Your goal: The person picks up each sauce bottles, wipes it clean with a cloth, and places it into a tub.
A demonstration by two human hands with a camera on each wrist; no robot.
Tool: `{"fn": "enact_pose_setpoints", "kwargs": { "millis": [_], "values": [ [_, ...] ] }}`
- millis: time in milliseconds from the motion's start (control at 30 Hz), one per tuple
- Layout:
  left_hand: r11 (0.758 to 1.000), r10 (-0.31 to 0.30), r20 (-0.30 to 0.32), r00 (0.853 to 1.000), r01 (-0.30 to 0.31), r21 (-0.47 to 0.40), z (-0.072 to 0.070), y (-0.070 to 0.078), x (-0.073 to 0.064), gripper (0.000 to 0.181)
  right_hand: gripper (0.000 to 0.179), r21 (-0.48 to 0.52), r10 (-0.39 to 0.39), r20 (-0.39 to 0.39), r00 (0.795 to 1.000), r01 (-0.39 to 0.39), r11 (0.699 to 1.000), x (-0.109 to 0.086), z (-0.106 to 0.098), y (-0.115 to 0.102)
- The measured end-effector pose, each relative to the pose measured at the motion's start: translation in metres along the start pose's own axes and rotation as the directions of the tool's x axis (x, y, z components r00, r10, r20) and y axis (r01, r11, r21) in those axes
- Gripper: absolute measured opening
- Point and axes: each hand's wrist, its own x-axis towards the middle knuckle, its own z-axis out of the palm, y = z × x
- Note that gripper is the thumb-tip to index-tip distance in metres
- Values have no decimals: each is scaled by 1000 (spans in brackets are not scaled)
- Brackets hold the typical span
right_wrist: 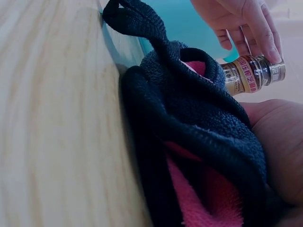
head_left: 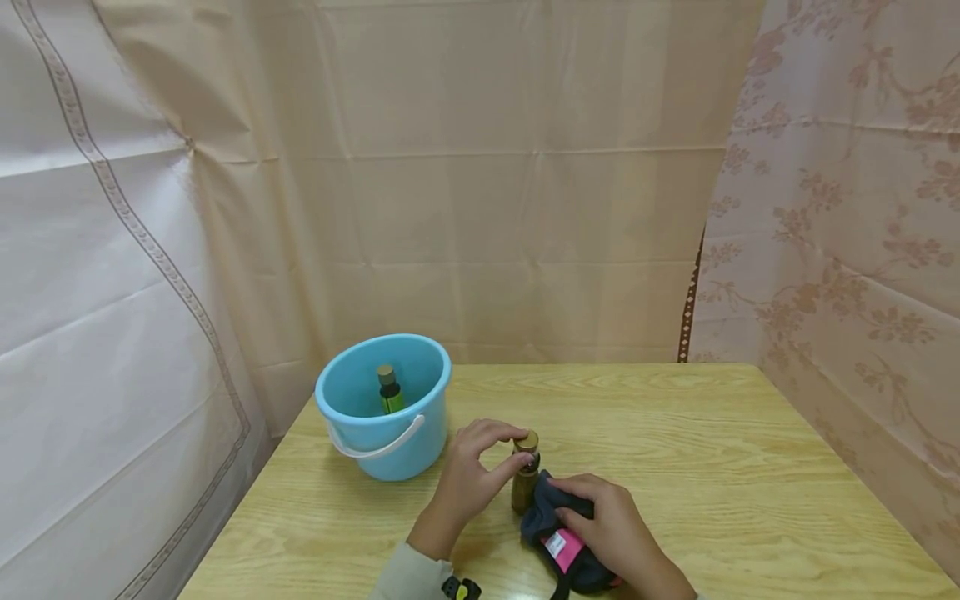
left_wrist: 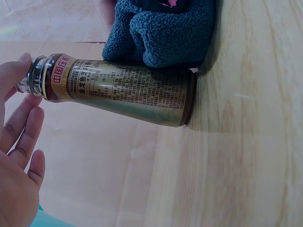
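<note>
A small glass bottle (left_wrist: pixel 128 90) with a gold label stands upright on the table. My left hand (head_left: pixel 471 475) pinches it at the cap and neck between thumb and fingertips. My right hand (head_left: pixel 617 527) grips a folded dark blue towel (head_left: pixel 550 507) with pink inside and a white tag. The towel presses against the side of the bottle, as the left wrist view shows. In the right wrist view the towel's dark edging and hanging loop (right_wrist: pixel 135 21) lie close to the camera, and its pink lining (right_wrist: pixel 208 189) shows in the folds.
A light blue bucket (head_left: pixel 405 454) with a white handle stands on the table, left of my hands. Inside it is a dark bottle (head_left: pixel 390 392) with a green label and brown cap. The wooden table (head_left: pixel 675 433) reaches back to hanging curtains (head_left: pixel 487 208).
</note>
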Motion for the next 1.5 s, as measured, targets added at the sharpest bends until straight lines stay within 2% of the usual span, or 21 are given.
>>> {"fn": "enact_pose_setpoints", "kwargs": {
  "millis": [333, 500, 833, 1300, 1500],
  "values": [
    [1000, -6, 9, 1000, 6, -2, -1, 0, 1, 27, 43, 8, -24, -65, 998, 25, 1000, -2, 2, -2],
    [1000, -5, 5, 1000, 5, 1, 0, -1, 1, 26, 47, 31, -70, -119, 990, 74, 997, -2, 3, -3],
    [1000, -3, 9, 1000, 3, 11, 1, -1, 0, 26, 49, 17, -190, -221, 957, 198, 980, -2, 3, -4],
    [1000, -14, 26, 1000, 14, 11, 2, 0, -1, 26, 55, 19, -230, -298, 926, 246, 969, -3, 2, -5],
    [1000, -3, 34, 999, 3, 15, 2, 0, -2, 26, 50, 29, -273, -343, 899, 301, 953, -3, 1, -6]
  ]
}}
